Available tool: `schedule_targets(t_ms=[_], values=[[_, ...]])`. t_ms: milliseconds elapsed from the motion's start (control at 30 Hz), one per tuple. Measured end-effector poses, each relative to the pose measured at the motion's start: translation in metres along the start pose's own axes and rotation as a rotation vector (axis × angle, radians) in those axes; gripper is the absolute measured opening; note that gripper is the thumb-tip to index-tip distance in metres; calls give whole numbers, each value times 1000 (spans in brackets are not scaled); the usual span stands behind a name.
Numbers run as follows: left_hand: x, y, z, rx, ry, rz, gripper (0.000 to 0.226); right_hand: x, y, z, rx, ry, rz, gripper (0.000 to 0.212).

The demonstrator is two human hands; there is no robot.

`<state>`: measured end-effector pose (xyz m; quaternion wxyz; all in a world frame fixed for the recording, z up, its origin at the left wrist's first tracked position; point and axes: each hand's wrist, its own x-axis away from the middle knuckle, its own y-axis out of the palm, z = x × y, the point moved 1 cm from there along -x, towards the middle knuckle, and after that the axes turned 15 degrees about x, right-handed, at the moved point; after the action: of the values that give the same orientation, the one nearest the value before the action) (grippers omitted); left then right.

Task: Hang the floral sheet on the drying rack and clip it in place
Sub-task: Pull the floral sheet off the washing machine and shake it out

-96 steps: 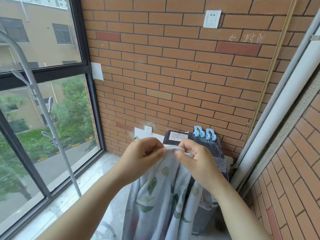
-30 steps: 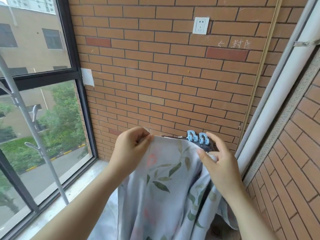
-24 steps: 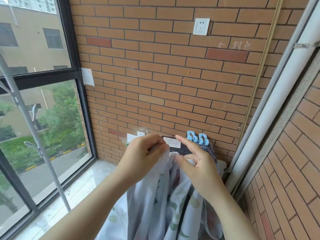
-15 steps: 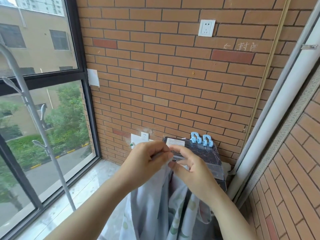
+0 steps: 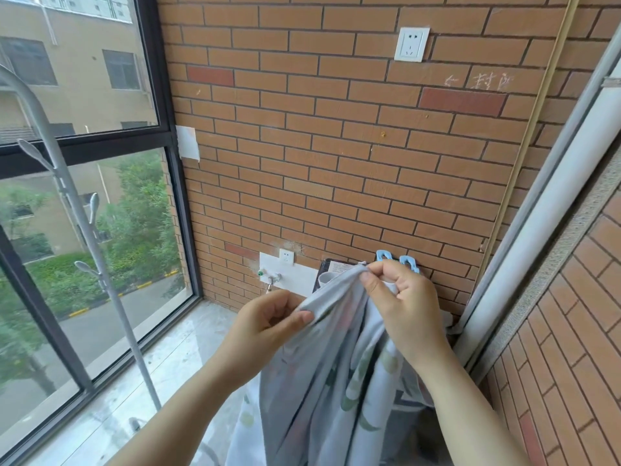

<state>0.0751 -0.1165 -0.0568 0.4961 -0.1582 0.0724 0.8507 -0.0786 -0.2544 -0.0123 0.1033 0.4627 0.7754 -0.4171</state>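
Pale grey cloth printed with green leaves and pink blooms, the floral sheet [image 5: 322, 381] hangs bunched in front of the person, its top edge stretched between both hands. The left hand [image 5: 268, 326] pinches the edge between thumb and curled fingers. The right hand [image 5: 403, 304], higher and nearer the brick wall [image 5: 336, 163], pinches it likewise. Two blue clips [image 5: 408, 261] show just behind the right hand. A grey pole with hooks [image 5: 75, 210] stands well apart, by the window [image 5: 84, 95].

On my feed the rack pole [image 5: 77, 210] stands far left, right in front of the window [image 5: 161, 95]. Wall [image 5: 336, 163] dead ahead, socket [image 5: 412, 44] high on it, tap [image 5: 273, 280] down low. Sheet [image 5: 336, 381] hangs between the left hand [image 5: 268, 326] and right hand [image 5: 403, 307], with the clips [image 5: 408, 262] just behind the right.
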Motion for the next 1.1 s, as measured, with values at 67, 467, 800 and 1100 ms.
schedule_targets(t_ms=[67, 467, 800, 1100], values=[[2, -1, -5, -120, 37, 65, 31, -4, -5, -3, 17, 5, 31, 12], [6, -40, -28, -450, -8, 258, 29, -14, -31, 20, 94, 94, 164, 18], [-33, -41, 21, -343, 144, 358, 33, -10, -34, 40, 196, 161, 183, 16], [-35, -24, 26, -366, 163, 260, 33, 7, -19, 61, 144, 310, 25, 27]])
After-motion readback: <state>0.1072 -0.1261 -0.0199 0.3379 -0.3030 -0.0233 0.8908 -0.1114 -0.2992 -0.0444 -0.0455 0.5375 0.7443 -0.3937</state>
